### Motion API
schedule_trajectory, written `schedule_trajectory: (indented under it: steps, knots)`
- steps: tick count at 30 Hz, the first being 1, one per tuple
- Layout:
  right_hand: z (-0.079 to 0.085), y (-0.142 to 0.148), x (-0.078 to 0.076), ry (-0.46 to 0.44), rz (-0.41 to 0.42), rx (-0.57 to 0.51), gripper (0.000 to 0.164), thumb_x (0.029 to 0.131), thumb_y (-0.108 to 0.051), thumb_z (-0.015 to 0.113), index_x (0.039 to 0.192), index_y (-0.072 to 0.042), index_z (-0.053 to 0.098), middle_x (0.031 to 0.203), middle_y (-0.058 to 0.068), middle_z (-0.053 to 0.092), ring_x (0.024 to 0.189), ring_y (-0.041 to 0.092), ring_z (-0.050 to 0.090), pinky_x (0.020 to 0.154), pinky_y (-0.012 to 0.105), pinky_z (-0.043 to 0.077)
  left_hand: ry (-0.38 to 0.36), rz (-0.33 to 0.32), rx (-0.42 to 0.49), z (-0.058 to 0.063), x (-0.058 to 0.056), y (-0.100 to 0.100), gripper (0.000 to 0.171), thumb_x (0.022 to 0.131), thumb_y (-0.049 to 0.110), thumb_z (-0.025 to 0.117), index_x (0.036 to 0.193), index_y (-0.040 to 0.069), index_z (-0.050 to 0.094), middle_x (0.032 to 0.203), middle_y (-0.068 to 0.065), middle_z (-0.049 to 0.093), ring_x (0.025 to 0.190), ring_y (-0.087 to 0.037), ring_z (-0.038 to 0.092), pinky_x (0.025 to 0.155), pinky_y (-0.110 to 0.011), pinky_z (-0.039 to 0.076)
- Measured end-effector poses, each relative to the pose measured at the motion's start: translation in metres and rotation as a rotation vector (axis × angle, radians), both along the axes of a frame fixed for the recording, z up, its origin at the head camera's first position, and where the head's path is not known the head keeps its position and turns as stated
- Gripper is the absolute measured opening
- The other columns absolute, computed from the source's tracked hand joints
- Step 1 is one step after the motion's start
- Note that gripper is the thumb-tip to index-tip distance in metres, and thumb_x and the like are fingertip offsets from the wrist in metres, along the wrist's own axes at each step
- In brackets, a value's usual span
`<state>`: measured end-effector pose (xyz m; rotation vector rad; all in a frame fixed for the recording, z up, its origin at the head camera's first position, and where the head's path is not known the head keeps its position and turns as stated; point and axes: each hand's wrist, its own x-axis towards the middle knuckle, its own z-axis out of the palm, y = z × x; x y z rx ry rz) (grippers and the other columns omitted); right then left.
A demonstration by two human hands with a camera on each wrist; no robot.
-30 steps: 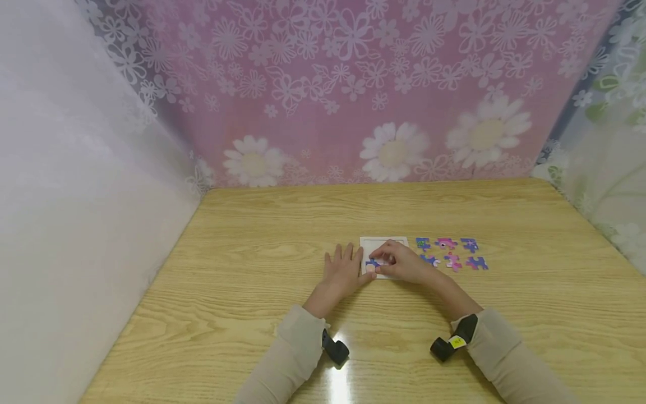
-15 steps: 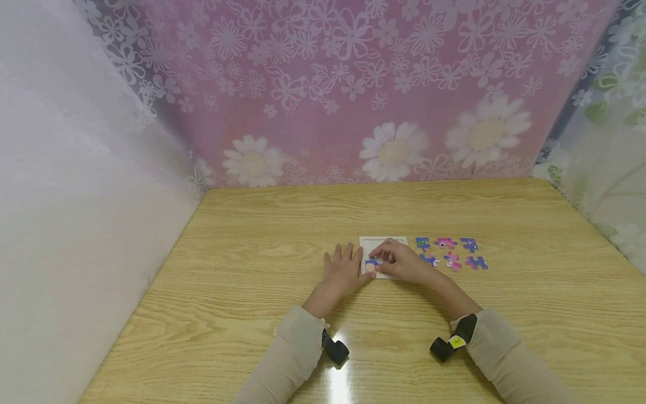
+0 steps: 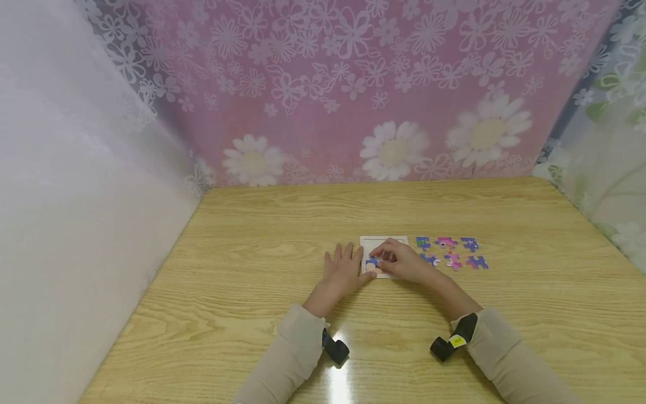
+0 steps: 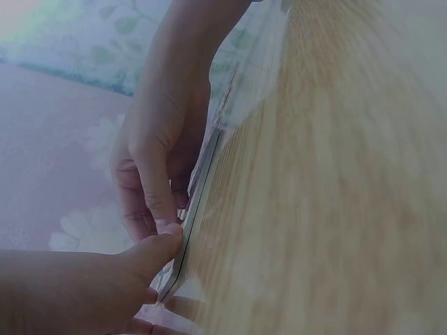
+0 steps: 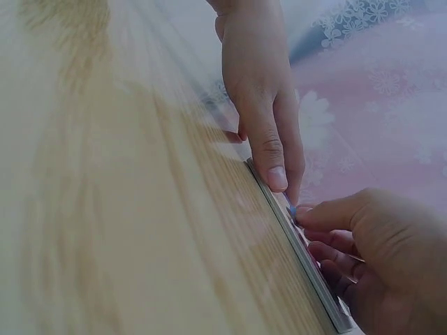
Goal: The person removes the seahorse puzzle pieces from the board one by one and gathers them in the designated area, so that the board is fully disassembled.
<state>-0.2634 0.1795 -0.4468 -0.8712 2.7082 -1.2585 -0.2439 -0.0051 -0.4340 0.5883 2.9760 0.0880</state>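
A white puzzle tray (image 3: 383, 238) lies on the table, with a blue and pale puzzle piece (image 3: 372, 266) in its lower left corner. My left hand (image 3: 343, 275) spreads its straight fingers flat along the tray's left side, its thumb resting on the near edge. My right hand (image 3: 404, 264) is over the tray with curled fingers. Its thumb and fingertips pinch a puzzle piece beside the corner one, mostly hidden by the hand. In the right wrist view a bit of blue piece (image 5: 292, 210) shows at the fingertips, low against the tray edge (image 5: 300, 251).
Right of the tray, several loose puzzle pieces lie in two rows, among them a pink one with an eye (image 3: 446, 243) and a blue and pink one (image 3: 476, 262). Wood-grain table (image 3: 252, 241) surrounds them. A pink flowered curtain (image 3: 323, 112) hangs behind.
The right thumb has shifted slightly up and right, baring more of the pieces at the tray's near edge. The left hand has stayed put.
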Motion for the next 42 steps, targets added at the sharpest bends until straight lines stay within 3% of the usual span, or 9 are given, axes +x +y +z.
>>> schedule_trajectory:
  steps: [6, 11, 19, 26, 35, 42]
  knots:
    - [0.004, -0.001, 0.002, -0.022, -0.003, -0.045, 0.015, 0.089, -0.003, 0.059, 0.103, -0.001, 0.063, 0.089, 0.004, 0.053, 0.067, 0.015, 0.055, 0.056, 0.026, 0.048, 0.003, -0.004, 0.009, 0.000, 0.001, -0.001, 0.074, 0.088, 0.062, 0.040, 0.145, 0.017, 0.030, 0.147, -0.011, 0.026, 0.133, -0.035, 0.020, 0.100, -0.056, 0.023]
    - [0.008, -0.001, 0.003, -0.042, -0.001, -0.084, 0.014, 0.088, -0.001, 0.060, 0.101, -0.002, 0.062, 0.094, 0.007, 0.055, 0.077, 0.020, 0.057, 0.062, 0.029, 0.050, -0.002, -0.003, 0.020, 0.000, 0.001, -0.001, 0.074, 0.088, 0.062, 0.040, 0.145, 0.017, 0.030, 0.147, -0.011, 0.026, 0.133, -0.036, 0.019, 0.100, -0.057, 0.022]
    - [0.010, -0.001, 0.003, -0.149, 0.044, -0.117, 0.016, 0.087, 0.002, 0.058, 0.103, -0.002, 0.058, 0.087, 0.007, 0.061, 0.073, 0.020, 0.061, 0.057, 0.030, 0.051, -0.009, -0.004, 0.031, -0.001, 0.000, -0.001, 0.074, 0.088, 0.062, 0.039, 0.145, 0.017, 0.030, 0.147, -0.012, 0.025, 0.134, -0.036, 0.018, 0.101, -0.057, 0.021]
    - [0.013, 0.000, 0.002, -0.138, 0.015, -0.120, 0.016, 0.087, 0.002, 0.059, 0.102, -0.002, 0.059, 0.085, 0.007, 0.062, 0.077, 0.021, 0.061, 0.057, 0.029, 0.050, -0.002, -0.006, 0.018, 0.002, 0.002, -0.002, 0.073, 0.088, 0.062, 0.039, 0.145, 0.016, 0.031, 0.147, -0.011, 0.026, 0.133, -0.036, 0.019, 0.100, -0.056, 0.022]
    - [0.029, 0.014, 0.003, -0.095, 0.015, -0.119, 0.020, 0.089, 0.000, 0.058, 0.109, 0.004, 0.056, 0.102, 0.016, 0.058, 0.087, 0.029, 0.058, 0.069, 0.034, 0.050, -0.004, -0.009, 0.009, 0.003, 0.003, -0.001, 0.074, 0.088, 0.061, 0.041, 0.145, 0.016, 0.031, 0.147, -0.012, 0.026, 0.133, -0.036, 0.020, 0.100, -0.056, 0.022]
    - [0.039, 0.032, 0.009, -0.048, -0.058, -0.050, 0.020, 0.089, -0.005, 0.060, 0.108, 0.000, 0.058, 0.101, 0.009, 0.059, 0.087, 0.023, 0.058, 0.070, 0.030, 0.049, 0.001, -0.004, 0.005, 0.004, 0.004, -0.001, 0.073, 0.088, 0.061, 0.041, 0.145, 0.016, 0.030, 0.147, -0.011, 0.026, 0.133, -0.035, 0.020, 0.101, -0.055, 0.023]
